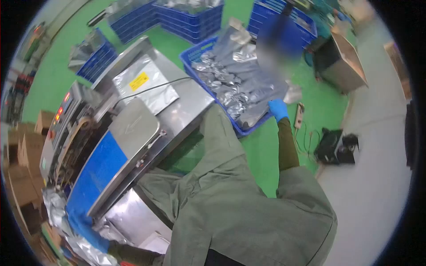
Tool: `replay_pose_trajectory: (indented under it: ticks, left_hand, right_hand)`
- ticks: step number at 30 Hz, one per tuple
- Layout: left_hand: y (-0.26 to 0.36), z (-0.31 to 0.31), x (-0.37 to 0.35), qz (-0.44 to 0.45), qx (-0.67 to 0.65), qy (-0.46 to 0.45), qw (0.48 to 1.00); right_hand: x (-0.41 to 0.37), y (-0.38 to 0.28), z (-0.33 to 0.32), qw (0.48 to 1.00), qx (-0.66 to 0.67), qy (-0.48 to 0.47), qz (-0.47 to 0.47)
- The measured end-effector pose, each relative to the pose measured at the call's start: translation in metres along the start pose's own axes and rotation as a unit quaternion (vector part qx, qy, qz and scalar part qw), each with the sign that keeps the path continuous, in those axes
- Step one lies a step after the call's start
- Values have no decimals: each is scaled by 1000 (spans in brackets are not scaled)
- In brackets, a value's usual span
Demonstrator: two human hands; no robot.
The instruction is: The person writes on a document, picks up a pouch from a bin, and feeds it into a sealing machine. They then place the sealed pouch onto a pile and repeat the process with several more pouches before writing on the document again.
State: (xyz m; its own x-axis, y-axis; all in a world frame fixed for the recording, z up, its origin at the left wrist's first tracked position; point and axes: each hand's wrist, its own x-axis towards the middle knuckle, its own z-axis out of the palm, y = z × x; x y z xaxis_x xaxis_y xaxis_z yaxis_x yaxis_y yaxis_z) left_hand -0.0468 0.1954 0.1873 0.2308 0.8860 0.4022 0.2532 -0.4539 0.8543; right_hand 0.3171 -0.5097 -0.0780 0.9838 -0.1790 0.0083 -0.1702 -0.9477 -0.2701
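My right hand (278, 109), in a blue glove, is at the right edge of a blue basket (191, 66) full of silver foil bags (239, 71). Its fingers are closed on the edge of a bag. Down at the lower left, my left hand (86, 228), also gloved in blue, is blurred beside the end of the blue conveyor belt (100, 166), next to crumpled foil bags (57, 210); its fingers cannot be made out. A flat silver bag with a yellow label (144, 84) lies on the steel table (188, 99).
A sealing machine (66, 117) with red displays runs along the belt. More blue baskets (191, 22) stand behind. Cardboard boxes (22, 177) are stacked at left. A carton (339, 62), a power strip (299, 116) and a black device (335, 146) are at right.
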Motion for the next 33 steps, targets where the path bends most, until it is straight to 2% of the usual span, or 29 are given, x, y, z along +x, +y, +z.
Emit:
replay_pose_trajectory:
  ticks: [2,3,4,5,6,8,10,12,14,15,16,18,19,20,21,22,23,24,26,29,30,32,33]
  left_hand:
    - [38,13,-15,21,42,-196,980]
    - [50,32,-28,1,36,-183,982]
    - [41,42,-27,-6,-21,-228,973]
    - [57,57,-36,-32,-43,-295,954]
    - [77,77,-50,-58,-69,-360,928]
    - [80,116,-61,-17,-107,-503,857]
    - [99,156,-81,29,-183,-576,796]
    - [130,183,-93,130,-219,-579,775]
    - [153,201,-99,143,-273,-544,781]
    - [162,209,-97,185,-360,-472,783]
    - [174,208,-97,204,-354,-371,834]
    - [179,200,-84,229,-342,-255,875]
    - [170,198,-75,194,-279,-237,910]
    - [158,198,-67,157,-215,-217,939]
    - [142,202,-59,163,-210,-207,941]
    - [123,210,-51,161,-213,-156,951]
    - [108,215,-44,158,-216,-105,958]
    - [101,217,-41,114,-271,-97,951]
    - [106,213,-35,142,-244,-108,953]
    - [112,218,-38,171,-195,-123,958]
    - [110,222,-38,152,-237,-110,953]
    - [101,223,-34,132,-276,-94,948]
    - [101,216,-30,92,-301,-129,940]
  right_hand:
    - [-21,-81,-65,988,135,-67,23]
    - [-32,-123,-98,988,138,-70,6]
    - [-47,-164,-133,983,163,-79,-39]
    - [-58,-196,-160,975,186,-86,-83]
    - [-64,-217,-175,974,185,-84,-96]
    - [-73,-256,-203,949,196,-49,-244]
    - [-97,-296,-263,914,317,-32,-250]
    - [-113,-329,-312,887,409,-9,-216]
    - [-113,-354,-341,855,458,-7,-241]
    - [-111,-365,-349,828,508,-4,-238]
    - [-107,-379,-352,820,512,-7,-255]
    - [-96,-405,-349,793,544,-38,-272]
    - [-95,-417,-342,791,539,-68,-280]
    - [-79,-417,-329,743,566,-130,-334]
    - [-62,-418,-312,687,586,-191,-385]
    - [-59,-427,-291,680,589,-194,-392]
    - [-59,-436,-269,693,565,-138,-425]
    - [-59,-444,-251,704,538,-80,-457]
    - [-70,-458,-219,708,481,-175,-488]
    - [-69,-478,-184,675,431,-116,-588]
    - [-66,-476,-185,673,433,-117,-589]
    - [-57,-467,-187,743,404,-86,-527]
    - [-58,-467,-184,741,404,-87,-529]
